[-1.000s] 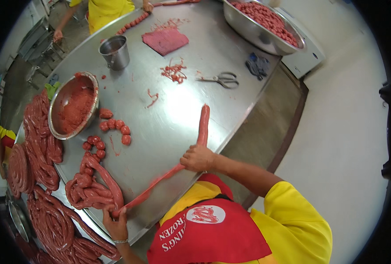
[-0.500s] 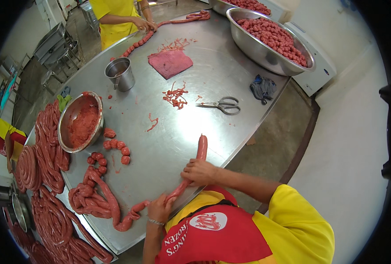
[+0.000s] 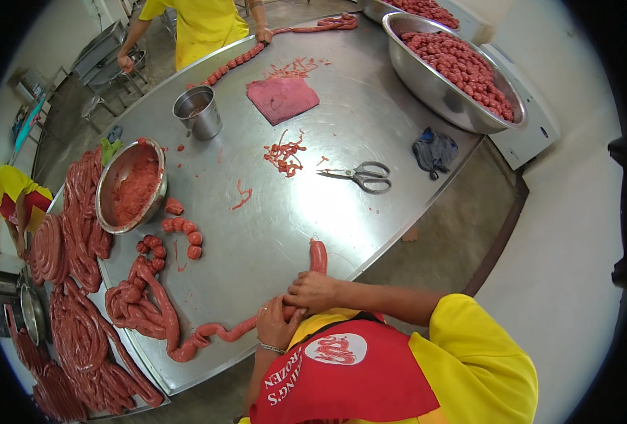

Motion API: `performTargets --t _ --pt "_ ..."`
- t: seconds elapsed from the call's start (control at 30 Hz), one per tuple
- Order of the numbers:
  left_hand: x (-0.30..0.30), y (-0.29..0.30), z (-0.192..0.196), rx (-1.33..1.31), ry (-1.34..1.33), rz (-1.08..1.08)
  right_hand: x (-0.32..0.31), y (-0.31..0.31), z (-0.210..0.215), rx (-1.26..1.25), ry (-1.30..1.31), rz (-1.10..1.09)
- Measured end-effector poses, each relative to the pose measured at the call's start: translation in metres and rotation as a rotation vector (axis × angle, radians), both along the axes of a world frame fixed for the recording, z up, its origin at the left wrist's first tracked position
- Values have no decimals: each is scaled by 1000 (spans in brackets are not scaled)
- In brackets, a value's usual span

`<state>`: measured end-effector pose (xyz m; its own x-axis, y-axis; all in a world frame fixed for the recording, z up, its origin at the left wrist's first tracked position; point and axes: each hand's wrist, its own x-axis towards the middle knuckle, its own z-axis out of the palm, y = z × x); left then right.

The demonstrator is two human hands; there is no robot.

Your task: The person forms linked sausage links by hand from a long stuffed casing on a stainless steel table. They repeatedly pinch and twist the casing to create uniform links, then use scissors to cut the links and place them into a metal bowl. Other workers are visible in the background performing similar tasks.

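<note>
A long raw sausage rope (image 3: 240, 331) runs along the table's near edge into my hands. My left hand (image 3: 276, 324) is wrapped round it, its fingers closed. Right beside it, touching, my right hand (image 3: 312, 292) grips the same rope. The free end (image 3: 317, 256) sticks out past my right hand, pointing away from me. Leftward the rope joins a heap of filled casing (image 3: 137, 311) with several tied round links (image 3: 152, 251) at its far end. A short curved string of links (image 3: 186, 234) lies apart from it.
Scissors (image 3: 364, 177) and casing scraps (image 3: 284, 154) lie mid-table, near a pink cloth (image 3: 282, 97) and a metal jug (image 3: 199, 113). A bowl of minced meat (image 3: 133, 185) stands left, by coiled sausages (image 3: 80, 332). A large basin (image 3: 426, 67) holds links. A co-worker (image 3: 207, 32) stands across the table.
My left hand has slid along the rope to meet my right hand, leaving more rope showing behind it. The co-worker's hands have moved apart, one off the table.
</note>
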<state>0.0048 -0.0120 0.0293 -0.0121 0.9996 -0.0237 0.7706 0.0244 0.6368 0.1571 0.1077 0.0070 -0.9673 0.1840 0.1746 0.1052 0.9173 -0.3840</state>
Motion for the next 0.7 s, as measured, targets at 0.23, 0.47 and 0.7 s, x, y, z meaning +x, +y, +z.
performTargets --t 0.23,0.47,0.7 --pt "5 -17 6 -17 37 70 25 66 47 -14 -380 155" --pt "14 -30 -5 7 107 200 58 111 64 -233 -592 -10" --pt "18 -32 5 86 108 478 178 143 45 -932 73 -749"
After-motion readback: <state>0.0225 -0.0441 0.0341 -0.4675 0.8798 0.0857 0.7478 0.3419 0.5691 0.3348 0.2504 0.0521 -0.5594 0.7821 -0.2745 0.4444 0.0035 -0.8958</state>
